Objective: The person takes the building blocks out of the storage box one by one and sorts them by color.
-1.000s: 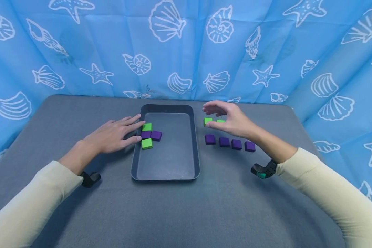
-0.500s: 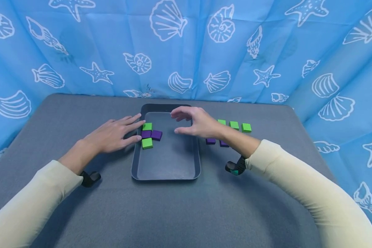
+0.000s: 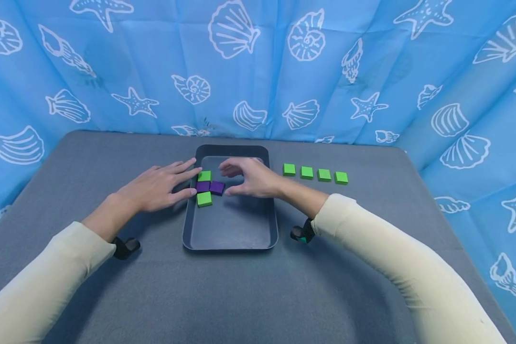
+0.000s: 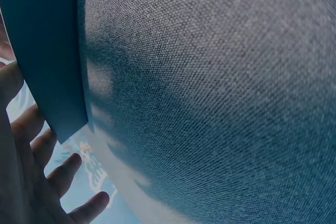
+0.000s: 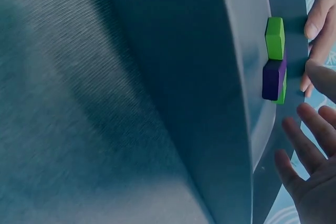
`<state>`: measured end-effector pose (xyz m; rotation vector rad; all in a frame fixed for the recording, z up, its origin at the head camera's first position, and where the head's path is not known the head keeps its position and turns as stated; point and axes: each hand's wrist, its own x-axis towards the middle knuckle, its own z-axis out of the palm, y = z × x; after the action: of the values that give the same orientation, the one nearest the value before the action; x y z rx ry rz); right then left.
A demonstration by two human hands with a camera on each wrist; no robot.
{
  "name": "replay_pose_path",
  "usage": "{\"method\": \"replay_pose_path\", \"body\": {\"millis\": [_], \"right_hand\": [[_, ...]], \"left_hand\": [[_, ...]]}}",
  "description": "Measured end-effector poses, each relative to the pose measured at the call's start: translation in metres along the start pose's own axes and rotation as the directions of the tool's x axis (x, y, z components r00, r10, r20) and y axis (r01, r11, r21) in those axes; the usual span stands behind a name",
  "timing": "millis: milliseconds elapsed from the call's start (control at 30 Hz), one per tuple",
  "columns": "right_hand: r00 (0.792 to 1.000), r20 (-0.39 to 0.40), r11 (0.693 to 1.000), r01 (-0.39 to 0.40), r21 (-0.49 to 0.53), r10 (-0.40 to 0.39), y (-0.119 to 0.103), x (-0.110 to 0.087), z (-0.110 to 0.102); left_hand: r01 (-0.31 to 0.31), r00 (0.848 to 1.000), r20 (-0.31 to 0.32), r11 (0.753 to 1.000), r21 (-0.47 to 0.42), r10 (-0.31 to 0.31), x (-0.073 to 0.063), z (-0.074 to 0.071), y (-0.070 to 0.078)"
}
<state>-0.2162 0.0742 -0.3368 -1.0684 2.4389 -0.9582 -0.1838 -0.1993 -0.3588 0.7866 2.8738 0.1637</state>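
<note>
My left hand (image 3: 159,188) lies with straight, spread fingers along the left rim of the dark grey baking tray (image 3: 230,239). Against that side of the tray are a green block (image 3: 204,176), a purple block (image 3: 203,187) below it, and a second green block (image 3: 204,199). Another purple block (image 3: 217,188) sits just right of these. Over the tray, my right hand (image 3: 255,179) has its thumb and fingers apart and loosely bent, holding nothing, with its fingertips close to that outer purple block. In the right wrist view, the fingers (image 5: 304,145) are spread beyond the tray wall.
Right of the tray, several green blocks (image 3: 306,172) stand in a row on the grey cloth-covered table (image 3: 241,296). My right forearm hides the spot where purple blocks lay. A blue shell-print curtain (image 3: 163,57) hangs behind the table.
My right hand has moved left, from over the blocks beside the tray to over the tray, close to the outer purple block. My left hand has stayed put.
</note>
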Motion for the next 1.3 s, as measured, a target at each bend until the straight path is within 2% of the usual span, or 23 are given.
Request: {"method": "replay_pose_path", "body": {"millis": [267, 567, 933, 1300], "right_hand": [[0.998, 0.021, 0.999, -0.053, -0.011, 0.053, -0.004, 0.014, 0.011], [0.994, 0.039, 0.995, -0.099, 0.004, 0.099, -0.006, 0.025, 0.013], [0.975, 0.09, 0.979, -0.201, -0.03, 0.203, -0.014, 0.033, 0.013], [0.973, 0.071, 0.976, -0.219, -0.019, 0.22, -0.011, 0.035, 0.016]], "left_hand": [[0.002, 1.0, 0.006, 1.0, -0.011, -0.002, 0.001, 0.001, 0.0], [-0.009, 1.0, -0.002, 1.0, -0.011, 0.009, 0.002, 0.0, -0.001], [-0.003, 1.0, -0.002, 1.0, -0.022, 0.003, 0.0, -0.001, -0.001], [-0.005, 1.0, 0.005, 1.0, -0.022, 0.005, 0.0, -0.002, -0.002]]}}
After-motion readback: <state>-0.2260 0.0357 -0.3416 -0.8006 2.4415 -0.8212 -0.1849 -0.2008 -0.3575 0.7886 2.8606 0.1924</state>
